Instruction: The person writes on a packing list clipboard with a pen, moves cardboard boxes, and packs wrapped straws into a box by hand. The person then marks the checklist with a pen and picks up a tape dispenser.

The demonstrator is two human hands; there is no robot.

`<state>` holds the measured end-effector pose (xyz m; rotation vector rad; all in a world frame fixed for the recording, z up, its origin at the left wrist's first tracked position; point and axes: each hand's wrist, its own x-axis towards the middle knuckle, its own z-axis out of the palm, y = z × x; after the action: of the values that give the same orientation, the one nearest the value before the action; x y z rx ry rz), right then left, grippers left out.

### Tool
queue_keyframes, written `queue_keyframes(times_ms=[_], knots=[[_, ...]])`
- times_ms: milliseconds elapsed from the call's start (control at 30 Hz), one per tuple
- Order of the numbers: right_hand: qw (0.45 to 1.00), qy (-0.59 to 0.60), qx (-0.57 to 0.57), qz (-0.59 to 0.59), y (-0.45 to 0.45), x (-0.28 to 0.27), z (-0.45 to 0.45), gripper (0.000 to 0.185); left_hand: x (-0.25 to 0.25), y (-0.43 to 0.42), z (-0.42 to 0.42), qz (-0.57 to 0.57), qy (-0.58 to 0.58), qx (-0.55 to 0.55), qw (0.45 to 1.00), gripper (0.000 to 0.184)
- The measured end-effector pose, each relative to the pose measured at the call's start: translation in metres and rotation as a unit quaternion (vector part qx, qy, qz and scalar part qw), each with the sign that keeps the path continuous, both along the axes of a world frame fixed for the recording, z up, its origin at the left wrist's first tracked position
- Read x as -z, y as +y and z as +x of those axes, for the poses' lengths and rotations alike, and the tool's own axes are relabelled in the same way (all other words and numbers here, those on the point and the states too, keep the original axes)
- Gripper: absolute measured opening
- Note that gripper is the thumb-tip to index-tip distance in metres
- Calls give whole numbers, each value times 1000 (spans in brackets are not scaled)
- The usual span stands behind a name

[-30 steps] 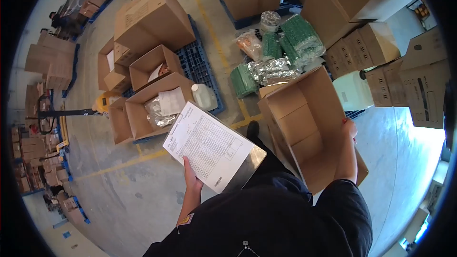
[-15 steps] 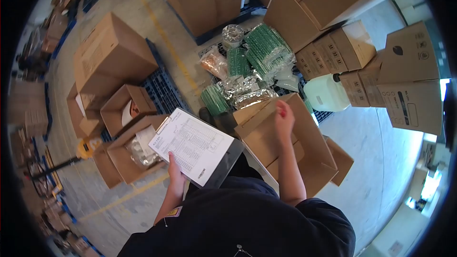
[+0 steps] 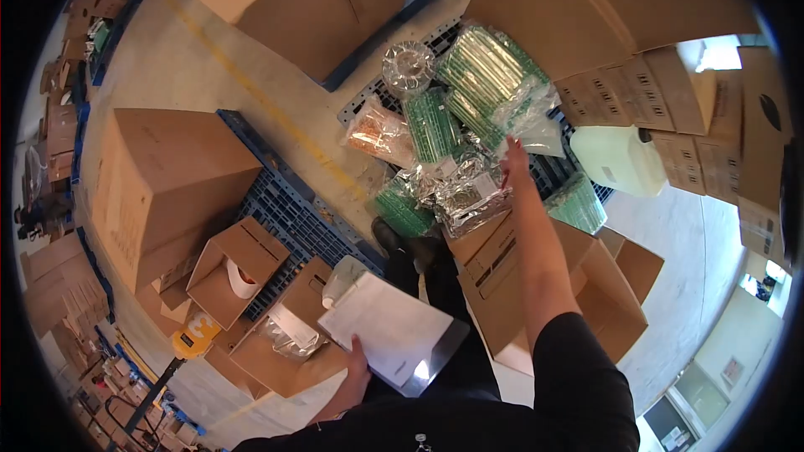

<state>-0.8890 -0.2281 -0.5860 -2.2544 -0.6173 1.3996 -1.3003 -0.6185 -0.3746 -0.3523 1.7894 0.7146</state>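
My left hand [image 3: 358,366] grips the lower left edge of a clipboard [image 3: 456,341] bearing printed sheets [image 3: 385,322], its thumb on top. My right hand [image 3: 517,166] is stretched out over the packages, partly curled, with a finger extended. Something small and red shows at its fingers, too small to name. Just below and left of that hand lie silver foil-like packages [image 3: 469,201]. A clear plastic bag [image 3: 532,113] and green bundles in clear wrap [image 3: 481,75] are just beyond it. Under my right forearm stands an open cardboard box [image 3: 494,264].
A bag of orange pieces [image 3: 381,132] and a wrapped round coil [image 3: 408,65] lie on the pallet. A whitish jug [image 3: 620,161] stands at right. Large cartons [image 3: 172,176] and a blue pallet [image 3: 293,201] are at left, near a yellow pallet-jack handle [image 3: 195,335].
My right hand has moved forward from above the open box to the wrapped packages. The clipboard has shifted lower and right with my left hand. The view has swung forward.
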Motion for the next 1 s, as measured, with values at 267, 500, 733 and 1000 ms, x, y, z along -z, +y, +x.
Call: queue_keyframes(times_ms=[267,500,733,1000], knots=[[958,149,235,72,78,36,-3,127,13,-6,-24,-79,25,18,996,52],[937,25,254,237,85,100,16,41,17,-9,-22,-74,29,11,997,53],[947,-70,146,276,137,-52,-15,25,17,9,6,39,81,77,993,56],[941,207,150,220,-73,-435,76,16,-49,117,23,135,154,132,970,57]])
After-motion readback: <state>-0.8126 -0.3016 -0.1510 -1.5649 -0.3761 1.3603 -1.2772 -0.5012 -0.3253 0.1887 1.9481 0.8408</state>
